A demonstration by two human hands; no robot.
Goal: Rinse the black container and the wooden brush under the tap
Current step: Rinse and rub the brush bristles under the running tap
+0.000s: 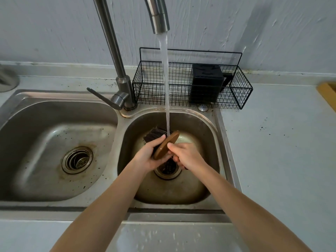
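- While water is running from the tap [157, 15] in a steady stream [166, 91], I am seeing the wooden brush [166, 147] held under it, the stream striking the brush's far end just beyond both hands.
- My left hand [148, 157] is gripping the brush from the bristle side, fingers curled round its edge; the dark bristles [153, 134] are pointing away to the left of that hand.
- My right hand [188, 157] is pinching the brush's near end, thumb lying on the wooden back; what its lower fingers are doing I cannot tell.
- I am judging the brush rinse to be under way, not finished: only the wooden back is plainly taking water.
- The black container [206, 82] is standing well beyond the hands, inside the wire rack [241, 91] on the counter behind the basin. Whether it has been rinsed I cannot tell from how it is lying.
- Regarding room: the hands are working over the drain [168, 169] of the right basin [212, 140], with basin wall well apart on every side.
- The spout is hanging high above the hands, leaving open height for turning the brush.
- The tap lever [104, 100] is projecting to the far left of the left hand, near the rim between the basins; a reach across would be passing close to it.
- The rack's front edge is sitting just beyond the basin's far rim, so lifting the container out would, in my judgement, be requiring a clear upward draw over the wire.
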